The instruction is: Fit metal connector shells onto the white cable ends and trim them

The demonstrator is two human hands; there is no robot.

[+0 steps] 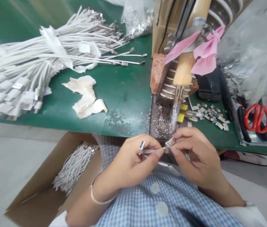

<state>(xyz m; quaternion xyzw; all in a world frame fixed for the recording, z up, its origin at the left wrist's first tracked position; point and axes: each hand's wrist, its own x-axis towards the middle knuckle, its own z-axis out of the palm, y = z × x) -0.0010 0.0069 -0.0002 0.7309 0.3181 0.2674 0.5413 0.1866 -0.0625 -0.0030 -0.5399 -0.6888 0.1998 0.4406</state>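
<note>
My left hand [130,162] is closed around a short white cable [151,152] with a metal plug [141,147] sticking up beside the thumb. My right hand [195,154] pinches a small metal connector piece [170,142] at the cable's other end. Both hands meet just in front of the green table's [121,94] near edge, right below the tip of a soldering iron [176,110] with a wooden handle resting in its stand.
A big bundle of white cables [36,66] lies at the left, crumpled white paper [86,96] beside it. Small chips [210,114] and red-handled scissors [257,117] sit at the right. A cardboard box [41,192] with white cables stands below the table.
</note>
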